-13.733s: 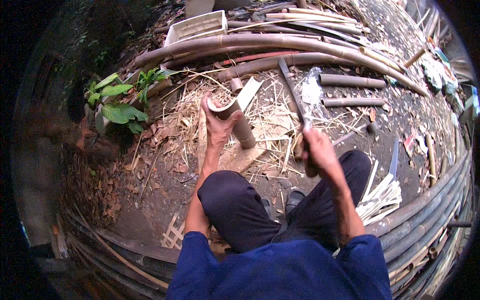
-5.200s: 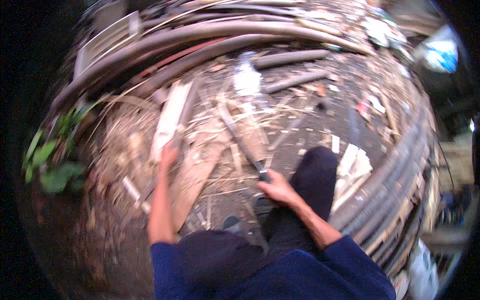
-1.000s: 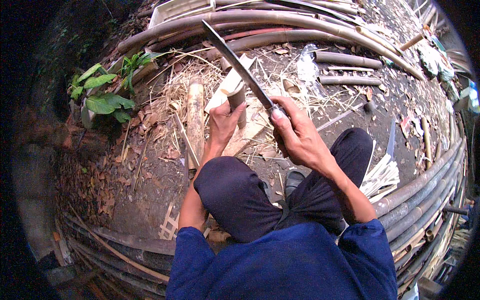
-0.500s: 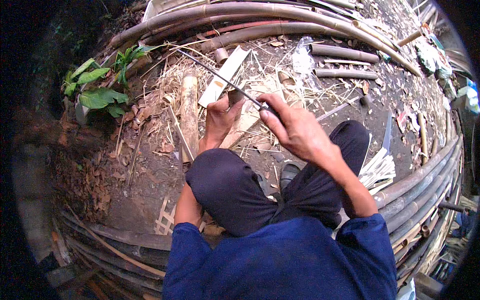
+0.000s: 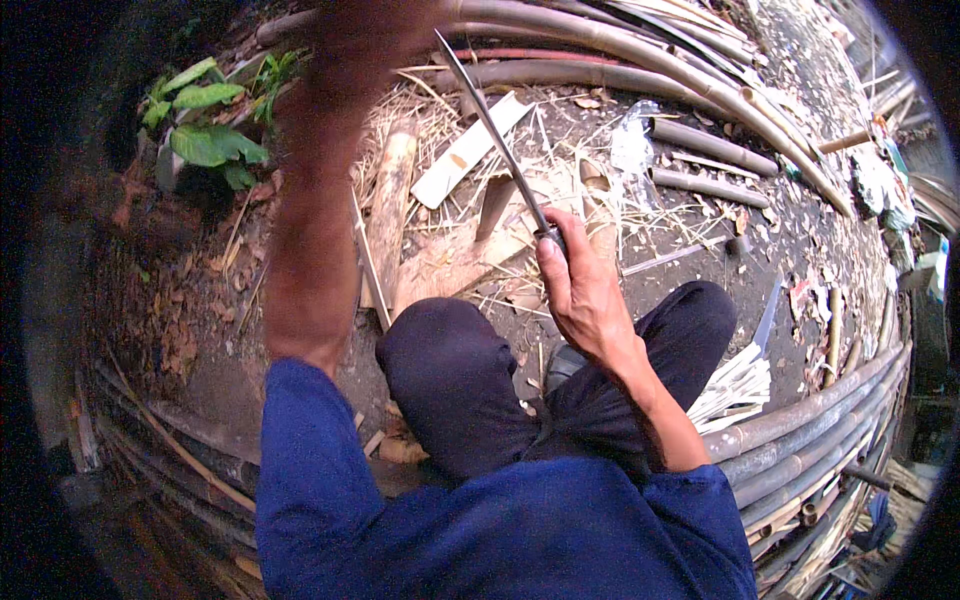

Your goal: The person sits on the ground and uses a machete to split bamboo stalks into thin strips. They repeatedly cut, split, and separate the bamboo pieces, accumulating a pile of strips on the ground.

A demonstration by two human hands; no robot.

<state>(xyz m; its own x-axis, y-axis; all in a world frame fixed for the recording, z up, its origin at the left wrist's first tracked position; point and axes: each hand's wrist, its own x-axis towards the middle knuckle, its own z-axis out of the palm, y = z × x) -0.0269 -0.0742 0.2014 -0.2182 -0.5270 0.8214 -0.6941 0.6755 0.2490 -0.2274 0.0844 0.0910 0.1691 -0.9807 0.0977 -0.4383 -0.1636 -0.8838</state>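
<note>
My right hand (image 5: 585,285) is closed round the dark handle of a long knife (image 5: 500,137). Its narrow blade points up and away to the left. My left forearm (image 5: 318,220) is raised close in front of the view and blurred; its hand is past the upper edge, so the fingers are hidden. A short brown bamboo piece (image 5: 495,207) stands by a flat wooden board (image 5: 450,262), just left of the blade. Beyond it lies a pale split bamboo half (image 5: 465,158), with a thick bamboo length (image 5: 392,190) to its left.
Long bamboo poles (image 5: 600,35) curve across the far side, and more poles (image 5: 800,425) are stacked at the right. Two cut bamboo lengths (image 5: 715,145) lie far right. A saw blade (image 5: 768,320) rests near a bundle of pale strips (image 5: 735,385). Leafy plants (image 5: 205,140) grow at left.
My left hand has let go of the brown bamboo piece and swung up out of view. My right hand has shifted slightly, turning the knife more upright.
</note>
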